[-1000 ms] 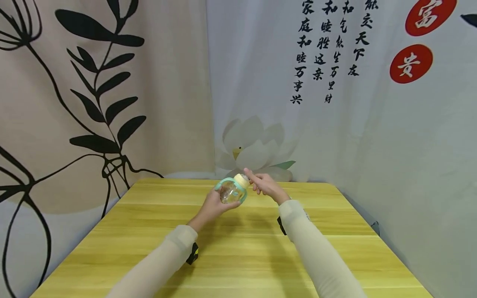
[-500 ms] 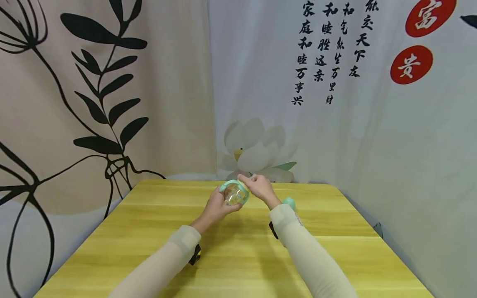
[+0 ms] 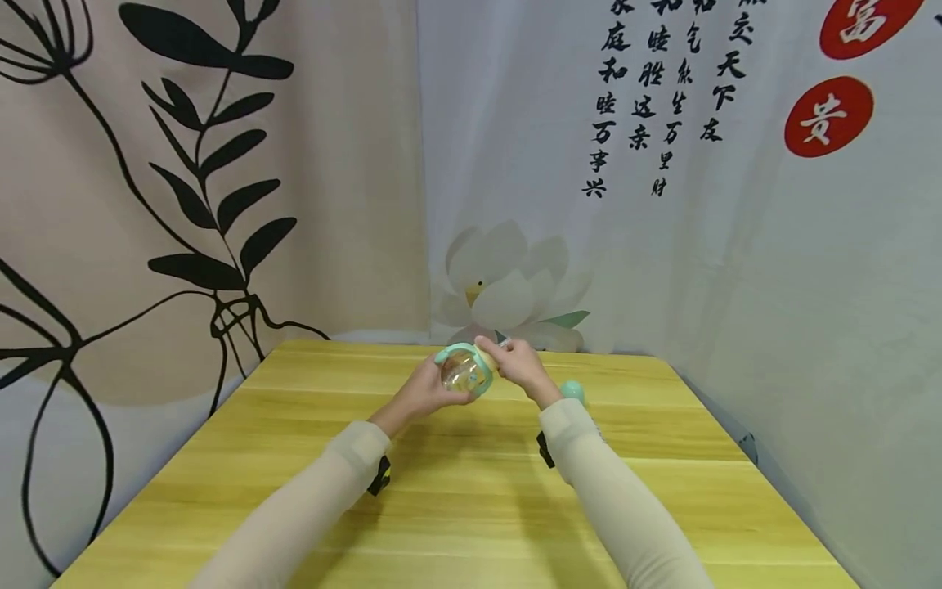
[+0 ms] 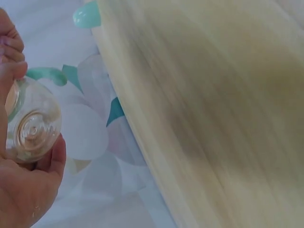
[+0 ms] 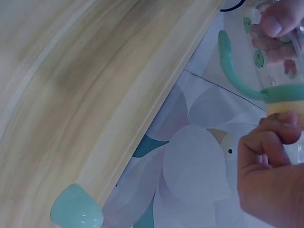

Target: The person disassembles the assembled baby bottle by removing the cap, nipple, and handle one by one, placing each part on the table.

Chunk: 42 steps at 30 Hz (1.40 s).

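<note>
A clear baby bottle (image 3: 462,374) with mint-green handles and a pale yellow collar (image 5: 285,108) is held above the far part of the table, tilted toward the right. My left hand (image 3: 421,391) grips its transparent body; in the left wrist view the round base (image 4: 35,130) faces the camera between thumb and fingers. The fingers of my right hand (image 3: 521,366) are curled round the yellow collar, and they cover most of it in the head view. Behind the right wrist, a mint-green cap (image 3: 572,391) stands on the table.
The wooden table (image 3: 456,507) reaches back to a printed curtain (image 3: 353,204) with plant, lotus and writing patterns. In the right wrist view the mint-green cap (image 5: 77,207) lies close to the table's far edge.
My right hand has gone from an extended finger at the bottle's top to curled fingers round its collar. The cap behind the right wrist has come into sight.
</note>
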Each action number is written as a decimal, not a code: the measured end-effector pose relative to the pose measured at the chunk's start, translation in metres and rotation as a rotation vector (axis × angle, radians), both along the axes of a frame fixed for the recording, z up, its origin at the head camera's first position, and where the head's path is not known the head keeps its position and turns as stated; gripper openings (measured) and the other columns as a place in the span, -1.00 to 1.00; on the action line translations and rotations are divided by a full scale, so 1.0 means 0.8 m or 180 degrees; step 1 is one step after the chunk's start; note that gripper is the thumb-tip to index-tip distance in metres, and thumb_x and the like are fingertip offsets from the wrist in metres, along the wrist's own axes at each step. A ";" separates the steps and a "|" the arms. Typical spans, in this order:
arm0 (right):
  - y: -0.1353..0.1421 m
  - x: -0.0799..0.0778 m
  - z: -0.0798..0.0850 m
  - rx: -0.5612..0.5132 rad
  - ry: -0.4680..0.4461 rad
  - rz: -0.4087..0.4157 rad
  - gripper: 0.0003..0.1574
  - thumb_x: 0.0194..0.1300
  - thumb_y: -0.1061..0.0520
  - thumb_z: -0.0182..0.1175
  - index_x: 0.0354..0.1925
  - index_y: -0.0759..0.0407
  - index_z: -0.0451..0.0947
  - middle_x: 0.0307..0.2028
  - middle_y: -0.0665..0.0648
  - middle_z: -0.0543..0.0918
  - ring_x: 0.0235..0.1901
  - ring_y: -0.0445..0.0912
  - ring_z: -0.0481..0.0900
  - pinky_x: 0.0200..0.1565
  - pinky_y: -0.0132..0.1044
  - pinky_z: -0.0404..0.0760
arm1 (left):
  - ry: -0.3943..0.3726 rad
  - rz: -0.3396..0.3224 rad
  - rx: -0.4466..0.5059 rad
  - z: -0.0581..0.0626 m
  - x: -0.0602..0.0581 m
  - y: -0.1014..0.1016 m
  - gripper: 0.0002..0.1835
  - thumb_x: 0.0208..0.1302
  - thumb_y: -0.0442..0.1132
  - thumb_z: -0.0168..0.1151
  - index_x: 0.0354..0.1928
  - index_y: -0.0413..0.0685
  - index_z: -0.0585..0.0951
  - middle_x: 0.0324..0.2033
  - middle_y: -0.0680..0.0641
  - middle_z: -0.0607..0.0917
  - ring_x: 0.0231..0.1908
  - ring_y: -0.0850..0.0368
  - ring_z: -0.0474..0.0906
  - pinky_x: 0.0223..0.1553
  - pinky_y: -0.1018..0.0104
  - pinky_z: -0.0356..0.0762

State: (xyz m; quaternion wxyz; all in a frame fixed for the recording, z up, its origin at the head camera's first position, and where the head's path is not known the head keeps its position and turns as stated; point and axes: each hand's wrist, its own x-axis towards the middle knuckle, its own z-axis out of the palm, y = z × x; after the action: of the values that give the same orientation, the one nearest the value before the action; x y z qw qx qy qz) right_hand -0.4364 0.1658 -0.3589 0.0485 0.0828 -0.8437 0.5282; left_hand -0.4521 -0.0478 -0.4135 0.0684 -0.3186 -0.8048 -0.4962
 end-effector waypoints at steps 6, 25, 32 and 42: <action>0.004 0.003 0.003 -0.0107 -0.0103 0.0123 -0.28 0.42 -0.44 0.27 -0.58 0.04 0.44 -0.67 -0.04 0.45 -0.59 -0.15 0.34 -0.44 -0.32 0.37 | -0.0130 -0.0178 -0.0083 0.010 -0.005 -0.009 -0.21 0.17 -0.33 0.62 0.43 -0.03 0.47 0.19 -0.11 0.68 0.17 -0.09 0.64 0.24 -0.04 0.62; 0.029 0.024 0.029 0.0571 0.0117 0.1527 -0.65 0.47 0.06 0.37 0.07 0.16 0.50 -0.21 0.10 0.67 -0.19 -0.01 0.61 -0.04 -0.12 0.66 | -0.1022 -0.1043 -0.0380 0.008 0.002 -0.047 -0.35 0.39 -0.12 0.46 0.44 -0.06 0.43 0.23 -0.13 0.64 0.21 -0.12 0.61 0.18 0.09 0.64; 0.029 0.040 0.039 0.1764 0.0840 0.1662 -0.35 0.16 0.29 0.59 0.12 0.02 0.49 0.15 0.13 0.66 0.20 0.13 0.62 0.26 0.19 0.60 | -0.1044 -0.1210 -0.0799 0.012 -0.012 -0.056 -0.38 0.33 -0.02 0.49 0.34 -0.07 0.55 0.14 -0.13 0.68 0.07 0.03 0.62 0.11 0.16 0.63; 0.029 0.036 0.020 0.1735 0.0900 0.1475 -0.03 0.23 0.35 0.52 0.49 0.02 0.34 0.39 0.23 0.54 0.35 0.24 0.53 0.30 0.24 0.56 | -0.0946 -0.0994 -0.0729 0.002 -0.011 -0.053 -0.22 0.34 -0.05 0.50 0.49 -0.16 0.40 0.31 -0.17 0.56 0.19 -0.04 0.59 0.14 0.09 0.66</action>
State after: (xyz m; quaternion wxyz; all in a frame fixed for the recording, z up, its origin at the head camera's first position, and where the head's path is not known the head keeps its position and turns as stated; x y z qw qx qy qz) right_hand -0.4075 0.1892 -0.3429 0.0199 0.3531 -0.8971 0.2648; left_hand -0.4610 -0.0900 -0.4115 -0.1649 -0.3683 -0.7980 -0.4477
